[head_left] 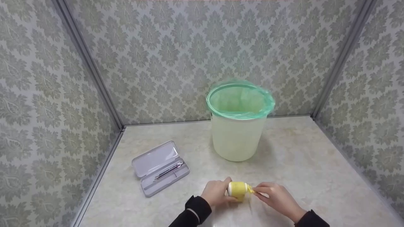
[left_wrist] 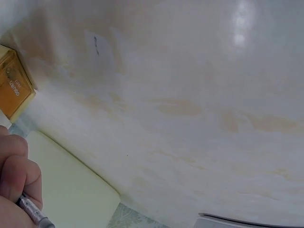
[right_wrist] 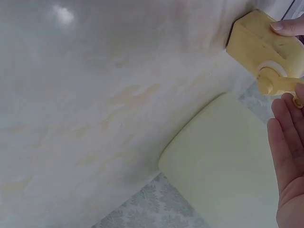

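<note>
A yellow pencil sharpener (head_left: 239, 189) with a white rim lies close over the front of the table. My left hand (head_left: 216, 191) grips its left end, and the thumb shows on the yellow body in the right wrist view. From the curled left fingers (left_wrist: 21, 173) a slim silvery, patterned stick (left_wrist: 32, 211) sticks out. The sharpener's amber window (left_wrist: 16, 85) shows at the left edge of that view. My right hand (head_left: 277, 197) pinches the end of the yellow crank handle (right_wrist: 280, 85) on the sharpener's right side, its other fingers extended.
An open lilac pencil case (head_left: 165, 184) holding several pencils (head_left: 169, 171) lies to the left. Behind the hands stands a pale bin (head_left: 238, 135) lined with a green bag (head_left: 268, 104). Patterned wall panels (head_left: 164, 78) enclose the marbled table (head_left: 300, 151).
</note>
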A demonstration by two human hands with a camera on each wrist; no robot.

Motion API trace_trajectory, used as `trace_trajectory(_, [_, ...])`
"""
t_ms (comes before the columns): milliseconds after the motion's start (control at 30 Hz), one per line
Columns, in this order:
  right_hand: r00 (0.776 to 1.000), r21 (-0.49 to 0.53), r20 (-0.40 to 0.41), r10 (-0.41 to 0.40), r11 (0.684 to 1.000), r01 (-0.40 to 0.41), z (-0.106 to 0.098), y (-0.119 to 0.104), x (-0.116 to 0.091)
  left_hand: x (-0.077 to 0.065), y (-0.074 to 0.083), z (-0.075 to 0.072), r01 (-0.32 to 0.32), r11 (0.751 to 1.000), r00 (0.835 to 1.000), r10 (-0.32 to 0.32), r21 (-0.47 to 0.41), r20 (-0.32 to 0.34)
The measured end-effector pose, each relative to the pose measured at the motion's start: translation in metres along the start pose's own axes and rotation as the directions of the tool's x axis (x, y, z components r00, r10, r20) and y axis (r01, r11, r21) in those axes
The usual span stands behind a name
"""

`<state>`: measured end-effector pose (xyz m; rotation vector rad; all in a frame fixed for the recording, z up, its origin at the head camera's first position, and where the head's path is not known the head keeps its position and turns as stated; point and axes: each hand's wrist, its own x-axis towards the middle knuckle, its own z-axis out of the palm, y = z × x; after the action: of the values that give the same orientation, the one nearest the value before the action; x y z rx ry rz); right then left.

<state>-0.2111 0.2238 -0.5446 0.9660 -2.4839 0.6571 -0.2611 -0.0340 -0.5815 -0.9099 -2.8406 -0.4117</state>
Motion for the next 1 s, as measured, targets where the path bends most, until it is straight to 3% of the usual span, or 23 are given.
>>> trace_trajectory(233, [0.999,0.022,-0.03,-0.046,0.999,0.046,-0.0005,0.0037,0.0025,-0.0007,0.0007,0.0004,0.007,1.0,1.0,-0.007,0.001,-0.004])
trace_trajectory(533, [0.982,-0.029,-0.15,-0.118,0.993,0.115,0.0037,0.0073,0.0071,-0.001,0.0015,0.0007,-0.005,0.999,0.999,0.007,0.049,-0.037])
trace_trajectory(800, [0.998,-0.006,-0.058,-0.033,0.999,0.033,-0.0005,0.0069,0.0095,-0.001,0.0008,0.0016,-0.004,1.0,0.999,0.004,0.01,-0.032])
trace_trajectory(1000, [0.999,-0.003,-0.051,-0.015,1.0,0.015,-0.001,0.0063,0.0106,-0.0009,0.0019,0.0014,0.007,1.0,1.0,-0.007,0.012,-0.027])
